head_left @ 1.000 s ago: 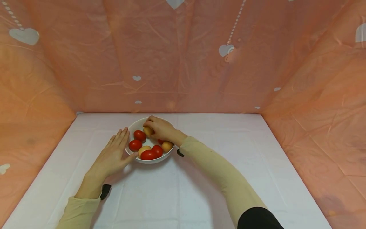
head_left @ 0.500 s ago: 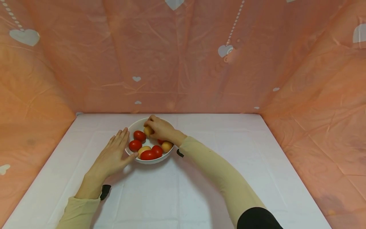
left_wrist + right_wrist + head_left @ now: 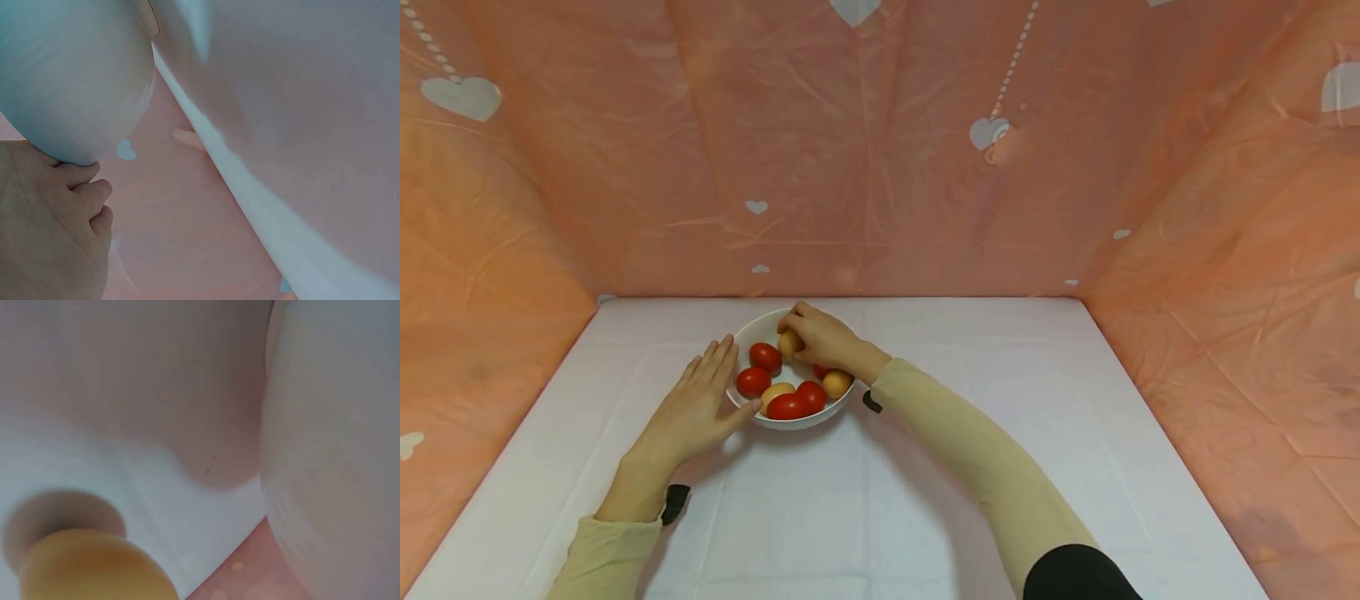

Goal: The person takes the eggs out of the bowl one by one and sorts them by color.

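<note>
A white bowl [image 3: 793, 425] stands near the back of the table, holding several red tomatoes [image 3: 765, 357] and a few yellow-tan potatoes [image 3: 837, 384]. My right hand [image 3: 826, 336] reaches over the bowl's far right side and pinches a small potato [image 3: 788, 344] between thumb and fingers. It partly covers another tomato [image 3: 821, 372]. On the bowl's left side my left hand [image 3: 692, 417] rests against the rim, fingers straight, thumb at the near edge. A smooth yellow-tan potato [image 3: 97, 565] shows at the bottom of the right wrist view.
A white cloth [image 3: 925, 500] covers the table. Orange sheeting [image 3: 880, 167] with pale hearts rises behind it and on both sides. Large, pale, blurred shapes fill parts of both wrist views.
</note>
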Demonstrator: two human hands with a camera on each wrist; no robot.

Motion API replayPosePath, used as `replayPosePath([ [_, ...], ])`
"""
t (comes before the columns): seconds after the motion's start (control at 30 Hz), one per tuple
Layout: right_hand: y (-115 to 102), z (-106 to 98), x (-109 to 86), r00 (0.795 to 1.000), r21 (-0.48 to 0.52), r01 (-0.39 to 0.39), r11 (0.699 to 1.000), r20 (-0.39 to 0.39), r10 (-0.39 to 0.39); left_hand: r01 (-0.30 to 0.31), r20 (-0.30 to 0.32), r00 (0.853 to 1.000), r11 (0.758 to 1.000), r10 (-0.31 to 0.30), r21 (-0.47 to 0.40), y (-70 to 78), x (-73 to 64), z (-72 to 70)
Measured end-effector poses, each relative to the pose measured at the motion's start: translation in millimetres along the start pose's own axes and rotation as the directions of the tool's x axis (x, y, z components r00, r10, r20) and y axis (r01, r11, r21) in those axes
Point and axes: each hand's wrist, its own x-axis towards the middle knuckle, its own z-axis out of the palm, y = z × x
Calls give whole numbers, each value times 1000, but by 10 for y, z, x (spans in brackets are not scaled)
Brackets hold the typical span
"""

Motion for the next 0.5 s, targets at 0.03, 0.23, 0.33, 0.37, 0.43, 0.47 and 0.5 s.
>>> replayPosePath([
  [0.03,-3,-9,-7,1000,10,4,1000,-5,-4,-2,-2,1000,1000,2,1,2,0,-1],
  [0.23,-16,-79,-68,998,77,29,997,-57,-24,-3,-4,1000,1000,3,-1,8,-6,-10],
  [0.33,-15,-111,-117,996,121,35,992,-85,-25,1,3,1000,1000,-1,-6,10,-8,-14],
  [0.37,-13,-120,-135,995,140,39,989,-93,-26,3,6,1000,1000,-3,-6,12,-8,-16],
  [0.43,-8,-138,-176,993,173,46,984,-115,-26,6,9,1000,1000,-6,-6,15,-5,-21],
  [0.47,-7,-146,-197,992,187,48,981,-126,-24,7,9,1000,1000,-7,-7,16,-3,-23],
  [0.5,-7,-156,-219,990,201,52,978,-138,-24,7,9,1000,1000,-7,-6,17,-1,-25],
])
